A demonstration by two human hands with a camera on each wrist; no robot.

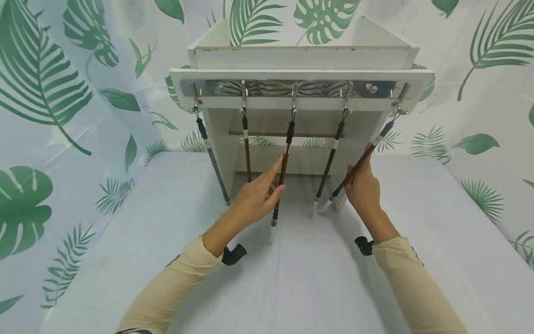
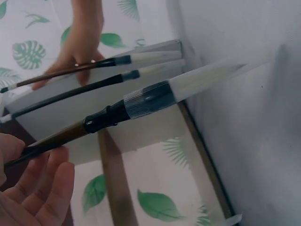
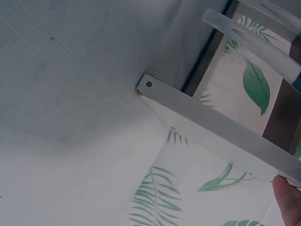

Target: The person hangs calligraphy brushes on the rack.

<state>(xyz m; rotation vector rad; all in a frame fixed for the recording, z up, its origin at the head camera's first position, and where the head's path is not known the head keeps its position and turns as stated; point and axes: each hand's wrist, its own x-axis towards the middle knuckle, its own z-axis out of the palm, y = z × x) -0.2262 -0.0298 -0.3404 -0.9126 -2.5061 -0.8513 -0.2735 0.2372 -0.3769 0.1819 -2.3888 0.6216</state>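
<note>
In the head view my left hand [image 1: 254,192] holds the middle calligraphy brush [image 1: 284,169] by its brown handle, with the index finger stretched up along it. This brush hangs by a loop from a metal hook [image 1: 294,95]. The left wrist view shows its handle between my thumb and fingers, and its pale tip [image 2: 202,84] pointing away. My right hand [image 1: 364,185] grips the front edge of the stand's right side panel [image 3: 221,127], behind the rightmost brush [image 1: 359,164]. In the right wrist view only a fingertip [image 3: 286,197] shows against the panel.
A white stand [image 1: 300,104] carries a hook rail along its front. Other brushes hang there, including a dark one [image 1: 214,162] at the left and another [image 1: 329,167] right of the middle. White cloth [image 1: 300,287] covers the surface below; leaf-patterned fabric [image 1: 471,106] stands behind.
</note>
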